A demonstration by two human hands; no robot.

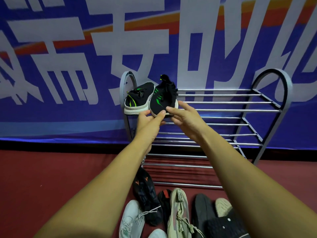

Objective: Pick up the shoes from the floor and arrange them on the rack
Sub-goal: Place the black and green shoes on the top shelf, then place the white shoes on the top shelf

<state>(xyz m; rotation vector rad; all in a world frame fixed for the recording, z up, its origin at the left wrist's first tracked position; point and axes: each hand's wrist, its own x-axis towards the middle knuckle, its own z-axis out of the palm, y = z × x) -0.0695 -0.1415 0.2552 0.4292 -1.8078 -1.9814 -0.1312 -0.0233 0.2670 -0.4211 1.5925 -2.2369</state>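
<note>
- Black knit left sneaker with green stripes and white sole (138, 98) sits on the top tier at the left end, toe toward the camera.
- Matching black knit right sneaker (163, 97) is just beside it, touching, heel raised.
- Grey metal shoe rack with chrome bars (223, 109) holds this pair.
- Left hand (149, 121) pinches the right sneaker's toe sole.
- Right hand (185, 115) grips the same toe, thumb on top.
- Dark red carpet floor (51, 169) has a white mesh sneaker (132, 219), a black sneaker with orange marks (145, 191) and a beige knit sneaker (178, 215) by the rack's foot.
</note>
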